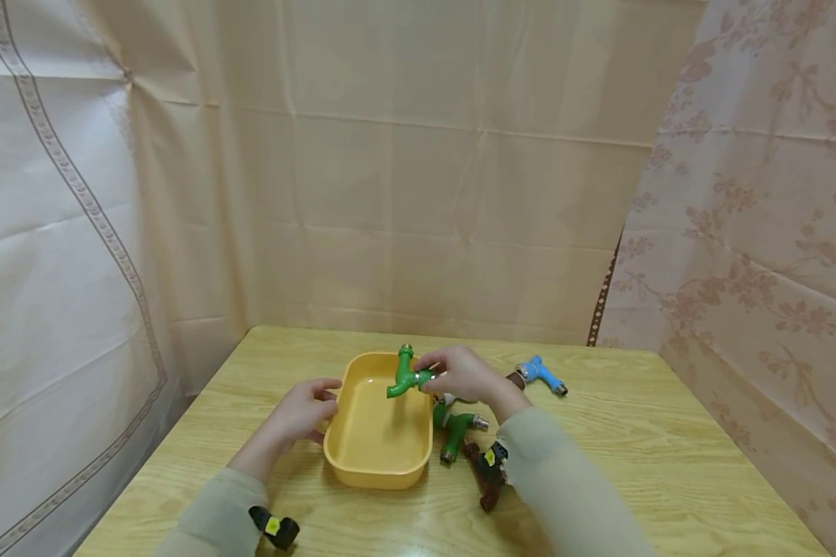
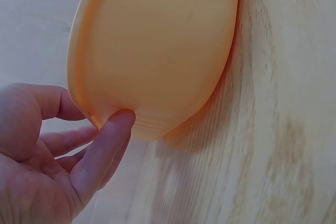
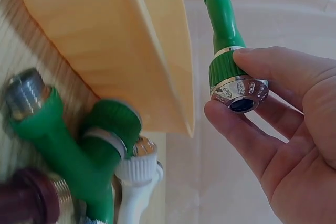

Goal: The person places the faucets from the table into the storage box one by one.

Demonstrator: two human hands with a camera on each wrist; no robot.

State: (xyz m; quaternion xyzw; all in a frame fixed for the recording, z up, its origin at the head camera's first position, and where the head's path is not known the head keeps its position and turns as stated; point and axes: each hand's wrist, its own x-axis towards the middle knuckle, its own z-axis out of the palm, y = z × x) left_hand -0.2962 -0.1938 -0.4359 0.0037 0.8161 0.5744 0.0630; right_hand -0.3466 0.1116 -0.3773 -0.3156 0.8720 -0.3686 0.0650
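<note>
My right hand [image 1: 463, 373] pinches a green faucet [image 1: 405, 379] by its ribbed handle, above a yellow plastic basin [image 1: 379, 470]. In the right wrist view, thumb and fingers grip the handle's ribbed collar and chrome end [image 3: 239, 93]. My left hand [image 1: 299, 414] holds the basin's left side; in the left wrist view, its fingers [image 2: 107, 140] are at the rim and outer wall. The part of the basin floor seen from the head holds nothing. Beside the basin, on the right, another green faucet [image 1: 457, 435] lies on the table.
A dark reddish-brown faucet [image 1: 488, 495] lies near my right sleeve, partly hidden. Farther back is a blue faucet [image 1: 546, 374], with a brown piece against it. A white faucet [image 3: 137, 174] shows beside the lying green one. Cloth curtains [image 1: 432, 193] surround the wooden table [image 1: 669, 464].
</note>
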